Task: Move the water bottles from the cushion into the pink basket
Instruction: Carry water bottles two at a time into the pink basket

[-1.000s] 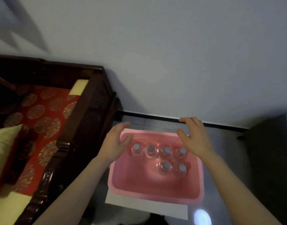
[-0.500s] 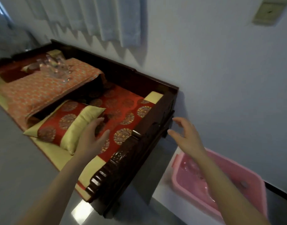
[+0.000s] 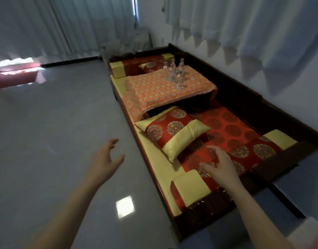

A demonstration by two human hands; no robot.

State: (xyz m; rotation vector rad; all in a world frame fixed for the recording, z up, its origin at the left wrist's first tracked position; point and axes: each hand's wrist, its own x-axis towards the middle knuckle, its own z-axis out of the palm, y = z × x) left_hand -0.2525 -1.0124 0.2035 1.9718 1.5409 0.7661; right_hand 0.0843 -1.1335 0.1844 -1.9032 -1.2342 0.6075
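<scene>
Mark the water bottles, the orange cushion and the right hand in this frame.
water bottles (image 3: 175,73), head view, middle of the clear cluster
orange cushion (image 3: 154,90), head view, bare patterned top
right hand (image 3: 220,167), head view, back of the open hand

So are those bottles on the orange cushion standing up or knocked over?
Standing. The water bottles sit upright in a cluster on the orange cushion, caps pointing up.
</scene>
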